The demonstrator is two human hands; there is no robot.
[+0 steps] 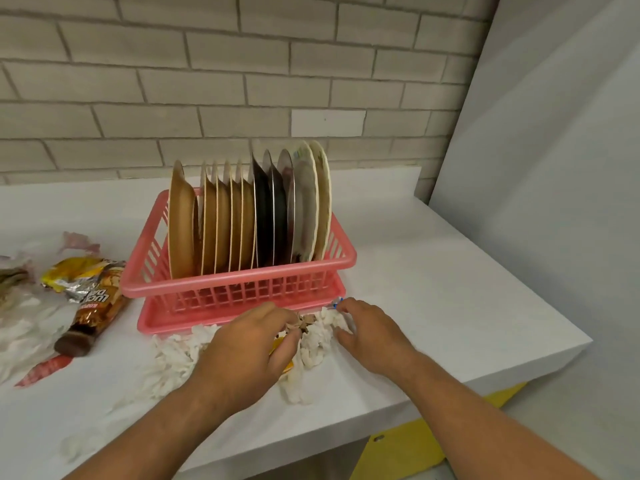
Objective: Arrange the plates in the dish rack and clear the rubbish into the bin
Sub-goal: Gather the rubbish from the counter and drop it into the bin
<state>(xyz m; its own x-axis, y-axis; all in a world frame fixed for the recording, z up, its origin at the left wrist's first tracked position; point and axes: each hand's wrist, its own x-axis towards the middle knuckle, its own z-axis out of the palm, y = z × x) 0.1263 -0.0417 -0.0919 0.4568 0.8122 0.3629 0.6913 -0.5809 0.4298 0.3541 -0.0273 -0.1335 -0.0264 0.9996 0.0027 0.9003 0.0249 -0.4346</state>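
A pink dish rack (194, 287) on a pink drip tray holds several plates (221, 223) standing on edge: tan, black, grey and white ones. In front of the rack lies crumpled white tissue (313, 341) mixed with brown scraps and a yellow wrapper. My left hand (249, 348) has its fingers curled into this pile, gripping the tissue and scraps. My right hand (367, 330) rests on the pile's right side, fingers bent around the tissue, with a small blue-and-white scrap at the fingertips.
More rubbish lies at the left: a brown and yellow snack wrapper (90, 289), a red wrapper (41, 370), clear plastic and white tissue (27, 327). The white counter (450, 289) ends at a corner on the right; a brick wall is behind. No bin is in view.
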